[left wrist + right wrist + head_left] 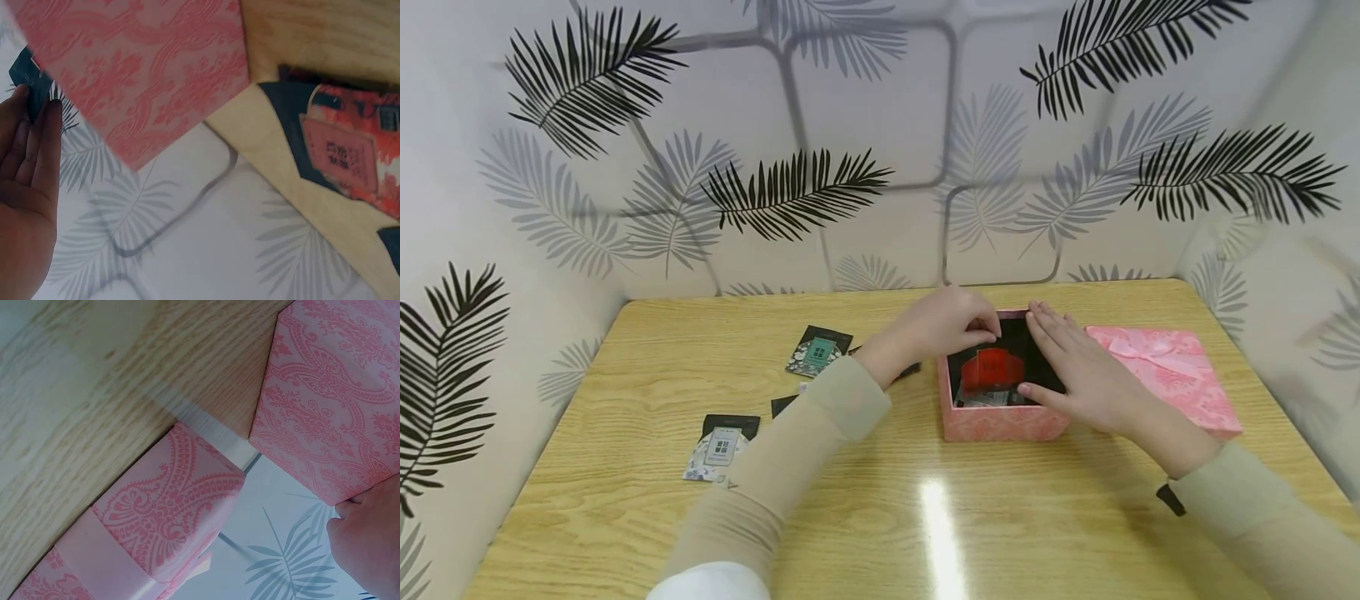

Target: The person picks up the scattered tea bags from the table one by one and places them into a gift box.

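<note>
A pink patterned box (1003,425) with a black inside stands without its lid on the table. My left hand (946,323) is at its far left corner, pinching the black edge of a packet with a red label (992,369) inside the box. The left wrist view shows that dark packet (34,81) between thumb and fingers, partly hidden by the box wall (150,69). My right hand (1086,375) rests on the box's right rim, fingers straight and thumb at the near right corner. Under the red packet lies a pale-labelled packet (987,397).
Right of the box lies the pink lid (1210,392) with a ribbon bow. To the left lie a green-labelled packet (820,352) and a white-labelled packet (722,447). A red-patterned packet (340,150) and another dark packet (784,405) are partly covered by my left arm in the head view.
</note>
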Demonstrator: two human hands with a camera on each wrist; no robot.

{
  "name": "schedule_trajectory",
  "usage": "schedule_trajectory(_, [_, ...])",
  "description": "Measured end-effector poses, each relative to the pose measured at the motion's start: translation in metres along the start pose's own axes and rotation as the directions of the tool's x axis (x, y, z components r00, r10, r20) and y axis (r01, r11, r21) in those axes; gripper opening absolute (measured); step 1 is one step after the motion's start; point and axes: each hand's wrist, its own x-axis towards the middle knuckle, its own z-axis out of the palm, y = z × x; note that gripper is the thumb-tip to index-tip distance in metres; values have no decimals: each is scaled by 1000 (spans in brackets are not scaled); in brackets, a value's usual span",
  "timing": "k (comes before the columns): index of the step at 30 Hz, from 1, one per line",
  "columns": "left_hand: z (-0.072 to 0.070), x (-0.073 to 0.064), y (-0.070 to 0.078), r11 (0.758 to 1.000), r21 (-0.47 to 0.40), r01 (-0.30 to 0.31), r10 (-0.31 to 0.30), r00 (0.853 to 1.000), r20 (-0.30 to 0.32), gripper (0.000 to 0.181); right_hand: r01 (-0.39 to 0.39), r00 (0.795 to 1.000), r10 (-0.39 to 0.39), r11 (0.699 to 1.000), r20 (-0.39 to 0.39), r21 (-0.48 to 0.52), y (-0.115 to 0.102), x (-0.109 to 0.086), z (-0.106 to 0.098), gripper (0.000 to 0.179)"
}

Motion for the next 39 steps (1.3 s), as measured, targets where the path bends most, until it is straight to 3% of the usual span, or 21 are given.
schedule_trajectory(5, [14, 3, -1, 1000, -2, 20, -20, 997, 74, 15, 10, 1000, -10, 1000, -10, 5, -1, -1, -1, 96])
schedule_trajectory(20, [38, 9, -1, 993, 80, 83, -95, 983, 157, 15, 4, 1000, -3, 1000, -22, 19, -1, -1, 2, 96])
schedule_trajectory(30, [36, 7, -6, 993, 72, 95, -104, 985, 138, 16, -1, 1000, 1, 1000, -15, 20, -1, -1, 1, 97])
schedule_trajectory(39, [14, -8, -7, 999, 18, 47, -48, 997, 64, 18, 5, 1000, -5, 1000, -23, 22, -3, -1, 0, 96])
